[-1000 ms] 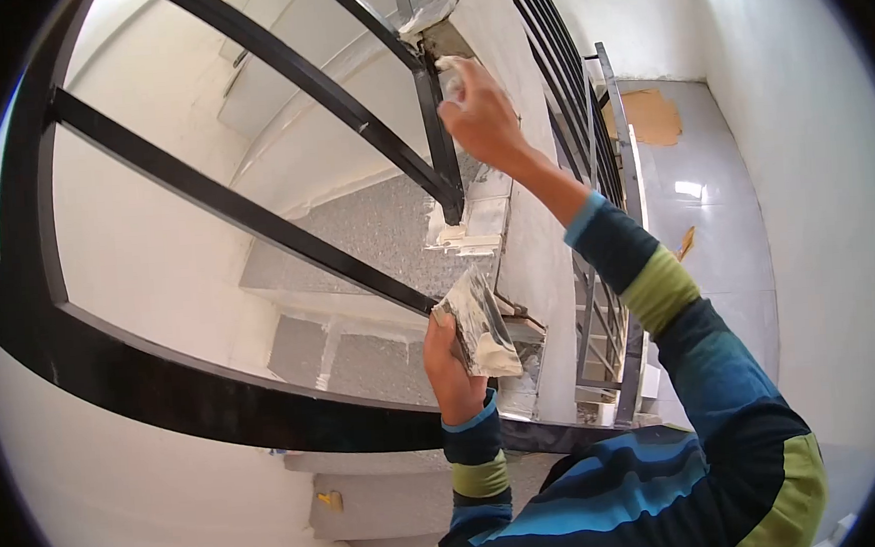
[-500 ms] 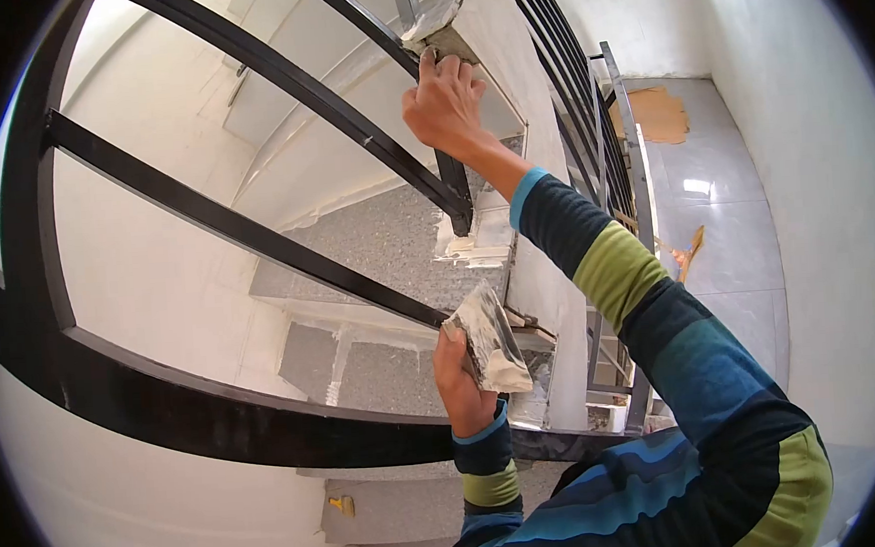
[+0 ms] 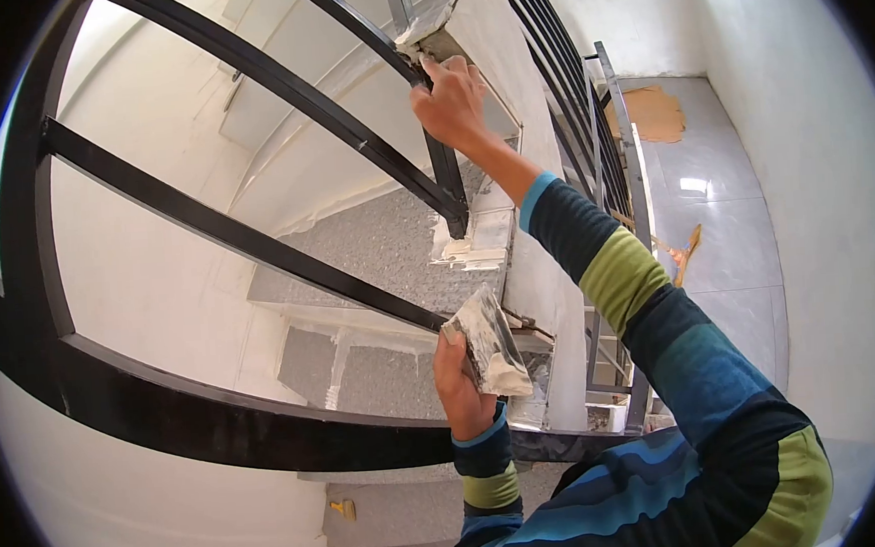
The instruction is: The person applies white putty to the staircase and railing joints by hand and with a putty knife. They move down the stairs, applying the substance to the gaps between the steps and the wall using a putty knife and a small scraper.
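My left hand [image 3: 460, 382] is closed round a broad putty knife [image 3: 489, 343]. Pale putty is smeared over its blade and lumped at the lower corner. The tool is beside the lower end of a black railing bar, above a grey speckled step. Higher up, my right hand [image 3: 452, 102] has its fingers bent and the tips against the broken corner of an upper step [image 3: 441, 41], by the foot of a black bar [image 3: 440, 158]. Whatever is in those fingers, if anything, is hidden. White putty [image 3: 456, 252] surrounds the foot of another bar on the step below.
A thick black handrail [image 3: 246, 411] curves across the front, with slanting bars [image 3: 245, 245] between it and the steps. A yellow-handled brush or scraper [image 3: 344, 509] lies on a lower step. Down at right, brown cardboard [image 3: 653, 115] lies on the tiled floor [image 3: 726, 241] beyond another railing.
My right hand has moved slightly down and right at the step corner, its fingers bent more. My left hand and the putty knife stay almost in place.
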Available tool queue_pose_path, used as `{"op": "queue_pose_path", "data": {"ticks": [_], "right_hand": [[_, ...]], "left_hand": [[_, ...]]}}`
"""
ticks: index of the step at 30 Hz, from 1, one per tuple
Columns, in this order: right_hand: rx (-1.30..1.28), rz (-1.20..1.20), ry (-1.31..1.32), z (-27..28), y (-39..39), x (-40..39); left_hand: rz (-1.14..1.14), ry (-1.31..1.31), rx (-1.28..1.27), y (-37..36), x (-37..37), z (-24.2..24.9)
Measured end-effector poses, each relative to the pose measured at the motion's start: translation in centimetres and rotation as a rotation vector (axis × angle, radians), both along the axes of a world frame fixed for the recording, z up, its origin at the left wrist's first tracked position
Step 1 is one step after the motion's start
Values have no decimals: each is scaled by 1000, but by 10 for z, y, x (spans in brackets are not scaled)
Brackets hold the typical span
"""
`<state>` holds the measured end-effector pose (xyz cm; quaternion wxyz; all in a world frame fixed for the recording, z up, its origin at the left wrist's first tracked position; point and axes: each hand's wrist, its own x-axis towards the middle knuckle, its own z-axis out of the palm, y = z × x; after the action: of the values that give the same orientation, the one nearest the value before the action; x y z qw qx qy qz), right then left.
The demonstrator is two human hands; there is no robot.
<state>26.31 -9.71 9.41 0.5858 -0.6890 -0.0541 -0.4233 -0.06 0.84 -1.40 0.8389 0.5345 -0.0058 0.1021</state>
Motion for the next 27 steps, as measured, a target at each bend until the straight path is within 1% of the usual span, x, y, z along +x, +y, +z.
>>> {"op": "queue_pose_path", "data": {"ticks": [2,6,8,12,14,15,17,21,23,27], "right_hand": [[-77,-16,107,4,0,-2],[-80,-7,165,9,9,2],[-15,8,188,11,15,5],[54,35,166,11,20,6],[29,-69,62,6,18,6],[28,-72,62,5,14,5],[73,52,66,2,5,1],[92,-5,77,4,10,3],[56,-62,141,10,13,3],[46,-53,132,11,17,5]], "left_hand": [[-24,-4,-15,0,0,1],[-24,-4,-19,0,0,1],[-3,-5,-16,1,0,0],[-2,-2,-27,0,0,1],[0,7,-32,-1,-1,2],[-3,7,-32,-2,-1,2],[6,3,-7,-1,-1,2],[-14,-6,-1,-1,-1,2],[-12,-5,-10,0,-1,1],[-12,-18,-19,2,-1,1]]}}
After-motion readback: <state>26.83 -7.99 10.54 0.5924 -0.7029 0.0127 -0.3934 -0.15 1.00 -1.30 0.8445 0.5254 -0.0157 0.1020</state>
